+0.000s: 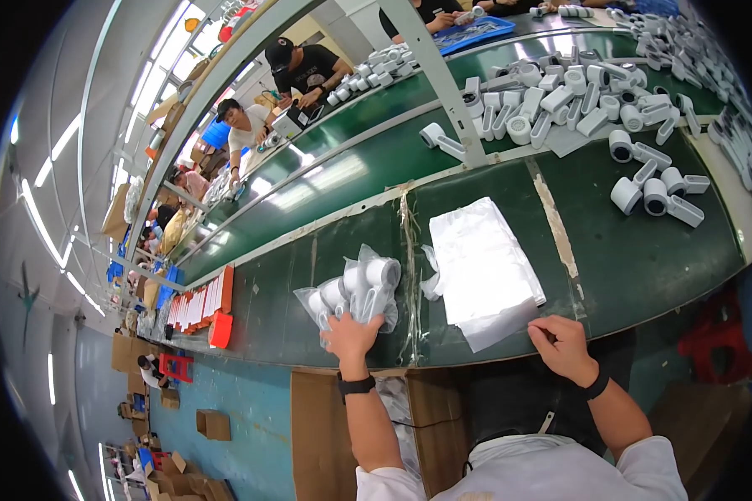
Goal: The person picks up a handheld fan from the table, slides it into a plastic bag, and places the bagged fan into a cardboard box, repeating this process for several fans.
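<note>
On the green work surface lies a clear plastic bag (353, 288) holding several white cylindrical parts with handles. My left hand (353, 336) rests on the near side of this bag, its fingers spread over the plastic. To the right lies a stack of flat white plastic bags (485, 263), its near end slightly fanned. Just off the stack's near right corner is my right hand (564, 346), its thumb and fingers drawn together in a pinch. Whether anything thin is between those fingertips I cannot make out.
Loose white-and-grey parts (643, 188) lie at the right, below a large heap (576, 96). A metal post (447, 83) rises behind the stack. Orange-and-white boxes (200, 301) stand far left. Co-workers sit across the conveyor (351, 175). An open carton (322, 434) is below the edge.
</note>
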`<state>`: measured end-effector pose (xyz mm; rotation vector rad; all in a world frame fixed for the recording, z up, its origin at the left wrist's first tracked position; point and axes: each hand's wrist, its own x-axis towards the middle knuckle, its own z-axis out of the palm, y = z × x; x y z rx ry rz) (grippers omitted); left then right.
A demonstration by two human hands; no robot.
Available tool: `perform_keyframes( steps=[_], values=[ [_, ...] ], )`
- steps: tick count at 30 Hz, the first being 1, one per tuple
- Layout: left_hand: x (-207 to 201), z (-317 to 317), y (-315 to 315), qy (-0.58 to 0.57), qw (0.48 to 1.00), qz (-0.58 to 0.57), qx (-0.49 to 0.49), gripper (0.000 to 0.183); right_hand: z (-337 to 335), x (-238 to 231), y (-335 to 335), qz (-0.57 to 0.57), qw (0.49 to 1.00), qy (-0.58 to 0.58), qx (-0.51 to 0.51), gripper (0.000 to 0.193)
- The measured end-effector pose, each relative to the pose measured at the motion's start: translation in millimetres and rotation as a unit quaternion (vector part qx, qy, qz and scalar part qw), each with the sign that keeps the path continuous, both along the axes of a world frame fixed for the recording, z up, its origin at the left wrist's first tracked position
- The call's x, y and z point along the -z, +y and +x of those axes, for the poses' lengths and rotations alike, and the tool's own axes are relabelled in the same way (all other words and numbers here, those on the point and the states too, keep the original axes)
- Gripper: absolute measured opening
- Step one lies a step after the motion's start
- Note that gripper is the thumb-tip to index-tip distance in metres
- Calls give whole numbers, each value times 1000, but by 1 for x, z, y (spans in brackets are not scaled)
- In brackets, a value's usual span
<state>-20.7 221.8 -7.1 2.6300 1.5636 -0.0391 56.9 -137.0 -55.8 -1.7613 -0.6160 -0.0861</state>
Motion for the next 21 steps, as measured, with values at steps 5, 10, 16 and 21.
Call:
perform_keyframes(
  steps=[5, 10, 16, 21],
  values=[
    [4, -5, 4, -39, 999, 7, 9, 85, 1, 0, 1, -4, 1000, -6, 1, 6],
    [7, -4, 6, -54, 997, 44, 16, 82, 2, 2, 1, -14, 1000, -2, 2, 6],
    [3, -5, 4, -69, 997, 29, 19, 79, 0, 4, 2, -22, 1000, 5, -1, 7],
    [9, -9, 9, -88, 995, 41, 35, 74, -1, 4, 2, -21, 1000, 12, -1, 7]
  ],
)
